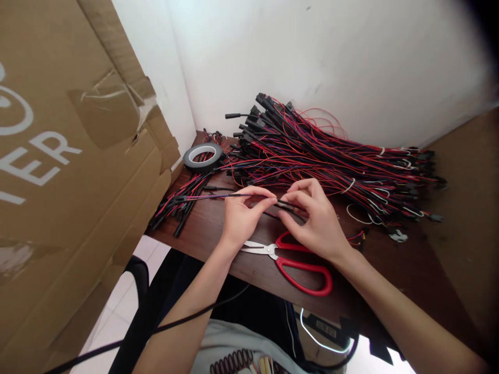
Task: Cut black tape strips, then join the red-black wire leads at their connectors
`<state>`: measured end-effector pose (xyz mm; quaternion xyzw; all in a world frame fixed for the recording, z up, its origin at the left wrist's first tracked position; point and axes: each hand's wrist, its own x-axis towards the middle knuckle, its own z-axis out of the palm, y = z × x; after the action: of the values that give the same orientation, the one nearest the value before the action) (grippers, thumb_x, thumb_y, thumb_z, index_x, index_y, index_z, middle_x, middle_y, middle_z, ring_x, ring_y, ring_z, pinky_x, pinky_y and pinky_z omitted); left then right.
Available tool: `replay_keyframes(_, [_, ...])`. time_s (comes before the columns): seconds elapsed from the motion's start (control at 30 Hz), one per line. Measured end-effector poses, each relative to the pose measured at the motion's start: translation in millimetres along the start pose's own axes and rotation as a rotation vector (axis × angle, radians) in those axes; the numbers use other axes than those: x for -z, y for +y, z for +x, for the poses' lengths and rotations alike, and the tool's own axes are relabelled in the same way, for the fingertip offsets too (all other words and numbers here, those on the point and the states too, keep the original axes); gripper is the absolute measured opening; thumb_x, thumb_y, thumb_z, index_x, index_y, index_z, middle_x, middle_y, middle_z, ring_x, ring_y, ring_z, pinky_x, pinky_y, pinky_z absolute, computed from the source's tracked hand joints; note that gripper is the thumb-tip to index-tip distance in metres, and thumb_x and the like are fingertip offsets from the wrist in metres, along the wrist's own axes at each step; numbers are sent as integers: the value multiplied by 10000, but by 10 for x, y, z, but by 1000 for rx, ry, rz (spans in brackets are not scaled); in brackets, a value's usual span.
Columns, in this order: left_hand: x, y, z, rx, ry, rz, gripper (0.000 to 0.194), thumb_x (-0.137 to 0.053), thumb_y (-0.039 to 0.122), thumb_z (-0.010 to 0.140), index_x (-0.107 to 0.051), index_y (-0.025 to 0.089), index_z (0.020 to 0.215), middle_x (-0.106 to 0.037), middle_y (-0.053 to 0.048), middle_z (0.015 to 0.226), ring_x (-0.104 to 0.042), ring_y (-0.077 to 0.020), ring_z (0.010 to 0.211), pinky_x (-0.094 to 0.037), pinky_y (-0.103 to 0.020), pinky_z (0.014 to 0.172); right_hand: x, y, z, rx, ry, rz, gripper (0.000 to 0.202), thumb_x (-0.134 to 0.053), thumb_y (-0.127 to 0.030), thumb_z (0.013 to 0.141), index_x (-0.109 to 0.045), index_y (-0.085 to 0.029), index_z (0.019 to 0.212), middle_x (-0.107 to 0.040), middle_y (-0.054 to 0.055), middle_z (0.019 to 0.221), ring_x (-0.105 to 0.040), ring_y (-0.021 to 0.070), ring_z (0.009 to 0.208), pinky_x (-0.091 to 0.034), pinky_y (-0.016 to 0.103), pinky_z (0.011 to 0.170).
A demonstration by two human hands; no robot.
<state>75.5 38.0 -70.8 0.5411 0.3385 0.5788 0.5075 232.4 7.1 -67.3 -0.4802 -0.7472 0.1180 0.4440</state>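
My left hand [245, 212] pinches a thin cable [212, 196] between thumb and fingers; its red and blue wires run left to a small black connector. Close by on the right, my right hand [312, 215] is curled round the black part of the cable, thumb and fingers nearly together. Below both hands lie scissors [304, 280] with red handles, blades pointing left. Behind the hands spreads a large pile of red and black cables [312, 156] with black connectors. A roll of black tape [202, 157] rests on more cables at the left.
A big cardboard box [86, 156] stands at the left, beside the brown table [206, 228]. White walls rise behind the pile. A brown panel [468, 208] is at the right. Small wire scraps [360, 236] lie right of my right hand. A black cord [187, 318] crosses my left forearm.
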Motion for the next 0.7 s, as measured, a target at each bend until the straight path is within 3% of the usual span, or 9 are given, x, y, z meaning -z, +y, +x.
replay_keyframes(0.5, [-29, -7, 0, 105, 9, -36, 131, -801, 215, 666, -705, 143, 715, -692, -15, 681, -644, -124, 609, -550, -242, 619, -43, 45, 15, 122, 97, -131, 205, -568, 8, 809, -554, -197, 810, -490, 51, 910, -555, 182, 809, -497, 327, 673])
replay_keyframes(0.7, [-26, -5, 7, 110, 13, -57, 160, -819, 232, 644, -704, 140, 707, -693, -14, 665, -649, -125, 600, -552, -238, 607, -44, 54, 2, 134, 108, -122, 195, -580, -6, 824, -568, -199, 839, -495, 55, 927, -564, 189, 835, -503, 332, 681])
